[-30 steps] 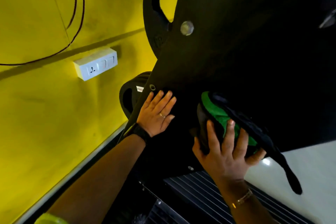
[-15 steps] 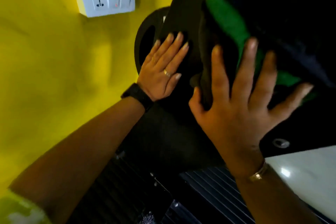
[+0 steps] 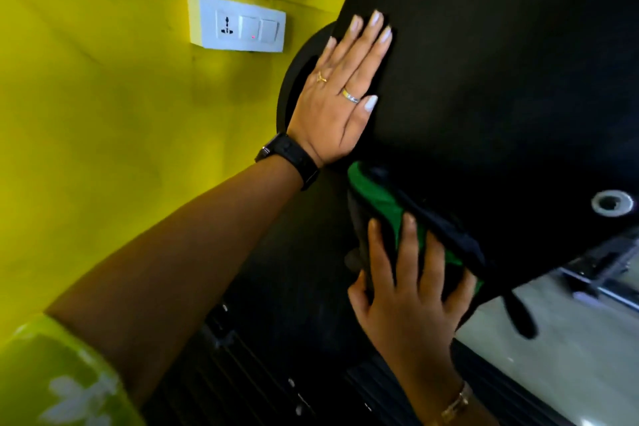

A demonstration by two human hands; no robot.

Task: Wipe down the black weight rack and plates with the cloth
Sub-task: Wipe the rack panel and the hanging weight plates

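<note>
Green cloth sits pressed to the black rack beneath the straight, spread fingers of the right hand, just below the left hand, braced flat-fingered on the panel.

Worn: black watch at left grip wrist, two rings, pale polished nails; lime-green sleeve with white floral print on left arm; gold bracelet at right grip wrist.
</note>
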